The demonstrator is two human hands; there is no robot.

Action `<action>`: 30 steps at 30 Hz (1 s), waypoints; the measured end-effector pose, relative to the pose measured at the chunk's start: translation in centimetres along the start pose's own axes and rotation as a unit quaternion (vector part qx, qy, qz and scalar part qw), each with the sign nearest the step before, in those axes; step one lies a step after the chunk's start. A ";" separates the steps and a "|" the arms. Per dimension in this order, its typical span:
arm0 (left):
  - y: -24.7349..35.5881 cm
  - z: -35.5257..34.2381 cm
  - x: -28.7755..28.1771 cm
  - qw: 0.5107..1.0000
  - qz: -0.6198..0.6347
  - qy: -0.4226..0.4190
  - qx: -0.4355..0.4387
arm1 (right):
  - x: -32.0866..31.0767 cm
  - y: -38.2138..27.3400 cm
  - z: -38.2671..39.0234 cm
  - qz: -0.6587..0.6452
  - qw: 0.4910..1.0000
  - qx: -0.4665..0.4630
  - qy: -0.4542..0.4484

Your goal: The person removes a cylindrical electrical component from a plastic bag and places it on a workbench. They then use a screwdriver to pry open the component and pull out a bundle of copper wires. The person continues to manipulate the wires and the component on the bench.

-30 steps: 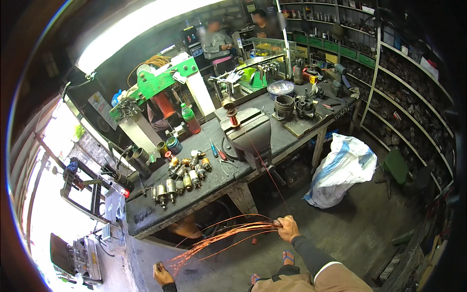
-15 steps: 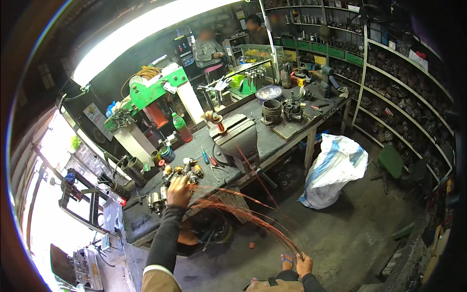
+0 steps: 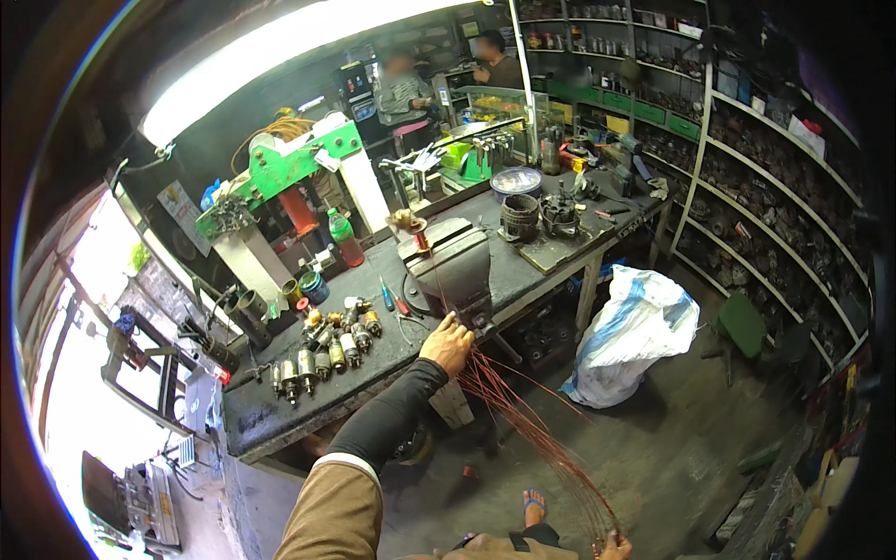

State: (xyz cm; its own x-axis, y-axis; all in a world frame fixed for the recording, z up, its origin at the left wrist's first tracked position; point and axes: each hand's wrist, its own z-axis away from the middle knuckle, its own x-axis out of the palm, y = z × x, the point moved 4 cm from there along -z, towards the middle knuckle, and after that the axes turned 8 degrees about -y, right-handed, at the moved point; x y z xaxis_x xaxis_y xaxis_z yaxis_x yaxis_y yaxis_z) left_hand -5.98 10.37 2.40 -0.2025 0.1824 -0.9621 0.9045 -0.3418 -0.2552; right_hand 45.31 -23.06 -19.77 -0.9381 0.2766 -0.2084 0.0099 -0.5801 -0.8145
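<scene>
A long bundle of thin reddish copper wires (image 3: 551, 434) stretches between my two hands, sagging past the bench's front edge. My right hand (image 3: 613, 547), at the bottom of the view, is closed around its lower end. My left hand (image 3: 448, 345) is closed at the upper end, just below the bench vise (image 3: 448, 266); its fingertips are partly hard to make out. A small part with copper-coloured windings (image 3: 420, 241) stands upright at the vise jaws. One thin strand seems to run from that part down toward my left hand.
Several small cylindrical metal parts (image 3: 322, 359) lie on the bench (image 3: 252, 415), near screwdrivers (image 3: 387, 297) and pliers (image 3: 408, 320). A green press (image 3: 299, 163) and bottle (image 3: 345, 238) stand behind. A white sack (image 3: 630, 341) sits on the floor. Two people are in the background.
My left hand has moved right, from beside the small metal parts to below the vise. My right hand has moved slightly right and down, and the wire bundle now hangs more steeply.
</scene>
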 end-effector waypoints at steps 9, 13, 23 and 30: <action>3.9 11.1 2.4 0.889 0.358 0.189 -0.215 | -8.3 -22.7 -12.5 0.138 0.939 -0.298 0.099; 7.3 16.0 4.6 0.827 0.412 0.214 -0.317 | -6.1 -36.8 -15.1 0.303 0.824 -0.458 0.140; 17.0 28.1 7.3 0.624 0.525 0.258 -0.518 | 21.3 -56.3 -8.9 0.418 0.606 -0.674 0.054; 23.8 36.4 12.6 0.371 0.633 0.326 -0.596 | 39.6 -53.4 -4.3 0.447 0.426 -0.787 0.005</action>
State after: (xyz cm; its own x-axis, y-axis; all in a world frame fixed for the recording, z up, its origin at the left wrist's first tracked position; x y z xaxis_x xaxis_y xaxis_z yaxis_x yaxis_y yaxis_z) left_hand -0.65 -29.06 -19.25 0.4497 0.8887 0.0887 -0.2790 0.0455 0.9592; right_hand 9.14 22.14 13.17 -0.3145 0.4911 -0.8123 0.5884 0.7724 0.2392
